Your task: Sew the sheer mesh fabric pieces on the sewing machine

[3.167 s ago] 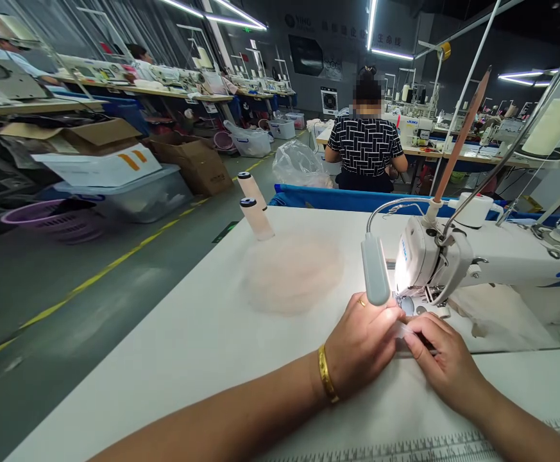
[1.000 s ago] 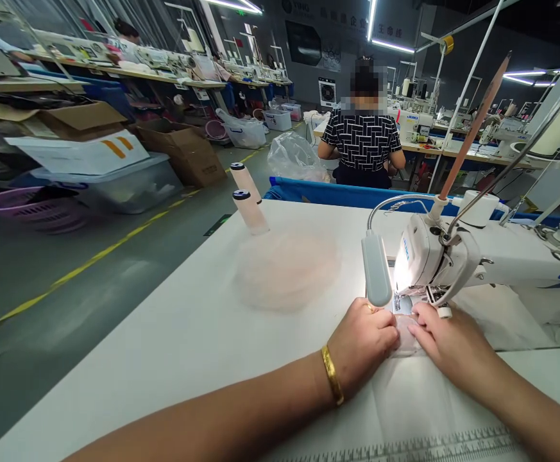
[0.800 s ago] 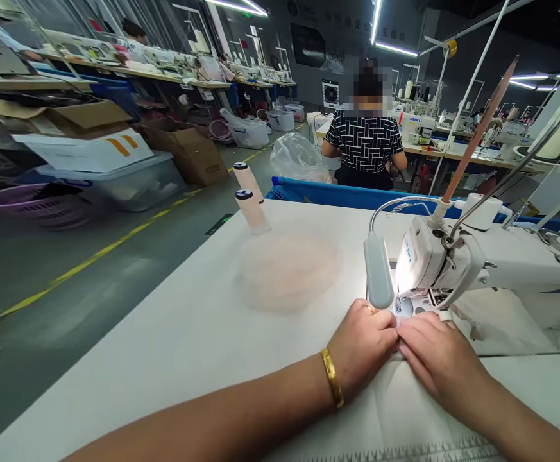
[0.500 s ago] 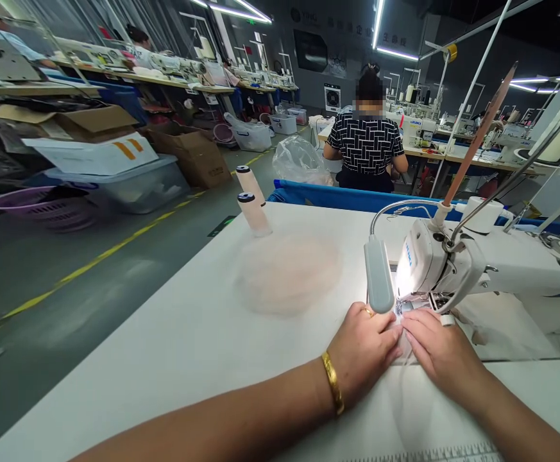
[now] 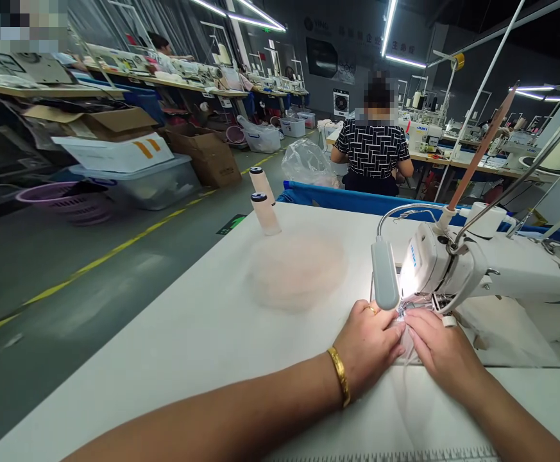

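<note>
In the head view, my left hand (image 5: 369,340), with a gold bracelet at the wrist, has its fingers pressed together on a strip of sheer pale fabric (image 5: 408,350). My right hand (image 5: 446,353) grips the same fabric from the other side, its fingertips close to the left ones. Both hands are right in front of the presser foot of a white sewing machine (image 5: 421,256). A grey lamp (image 5: 385,276) on a bendable neck hangs over my left fingers and hides part of them. The fabric's end trails down toward the table's front edge.
A sheer pale pink heap (image 5: 299,273) lies on the white table (image 5: 203,346), left of the machine. Two thread cones (image 5: 266,215) stand at the far edge. A ruler scale (image 5: 380,457) runs along the front. Beyond a blue cloth trough (image 5: 337,197) sits a person (image 5: 373,147).
The camera view has shifted slightly, so the scene sits further right. Both hands stay at the presser foot with the fabric, and the fingers have barely moved.
</note>
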Available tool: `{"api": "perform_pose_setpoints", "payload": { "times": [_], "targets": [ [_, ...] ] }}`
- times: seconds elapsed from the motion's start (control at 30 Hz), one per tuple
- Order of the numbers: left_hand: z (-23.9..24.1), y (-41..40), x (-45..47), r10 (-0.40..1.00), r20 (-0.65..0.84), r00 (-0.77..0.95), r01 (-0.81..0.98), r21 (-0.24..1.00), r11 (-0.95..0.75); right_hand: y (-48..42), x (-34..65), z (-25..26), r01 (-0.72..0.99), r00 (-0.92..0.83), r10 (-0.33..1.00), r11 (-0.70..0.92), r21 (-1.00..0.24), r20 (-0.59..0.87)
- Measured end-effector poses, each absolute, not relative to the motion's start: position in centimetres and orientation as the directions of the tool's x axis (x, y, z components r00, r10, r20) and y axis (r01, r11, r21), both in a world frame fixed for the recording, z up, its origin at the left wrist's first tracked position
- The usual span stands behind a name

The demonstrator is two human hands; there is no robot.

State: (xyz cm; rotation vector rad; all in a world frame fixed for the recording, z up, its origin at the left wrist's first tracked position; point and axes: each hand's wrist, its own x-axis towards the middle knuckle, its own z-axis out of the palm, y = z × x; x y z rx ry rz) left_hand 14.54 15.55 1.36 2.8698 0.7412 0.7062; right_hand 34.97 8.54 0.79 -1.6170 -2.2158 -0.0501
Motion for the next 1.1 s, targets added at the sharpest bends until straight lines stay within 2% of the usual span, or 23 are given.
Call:
{"api": "perform_pose_setpoints", "payload": {
  "times": [0.3,0.47,0.57,0.77,0.93,1.1],
  "targets": [
    [1.3,15.9,14.6,0.481,0.408,0.776,0.435,0.207,-0.876,8.3,35.1,1.2,0.912,-0.255,0.892,0.350,-0.214,0.373],
    [1.1,16.9,13.9,0.458,0.415,0.786,0.343,0.324,-0.882,6.8,34.7,3.3,0.857,-0.407,0.889,0.451,-0.249,0.210],
    [1.1,17.6,13.8,0.466,0.378,0.800,0.331,0.369,-0.868,6.5,34.7,3.5,0.845,-0.424,0.878,0.471,-0.253,0.221],
    [1.5,18.1,14.7,0.475,0.380,0.794,0.323,0.398,-0.859,7.0,35.5,3.2,0.810,-0.298,0.903,0.411,-0.419,0.309],
    [1.5,18.4,14.7,0.411,0.467,0.783,0.261,0.353,-0.898,7.0,35.5,3.4,0.785,-0.265,0.927,0.367,-0.498,0.265],
    [0.8,18.0,14.1,0.308,0.526,0.793,0.193,0.264,-0.945,6.7,35.5,3.5,0.817,-0.376,0.906,0.424,-0.390,0.197]
  ]
}}
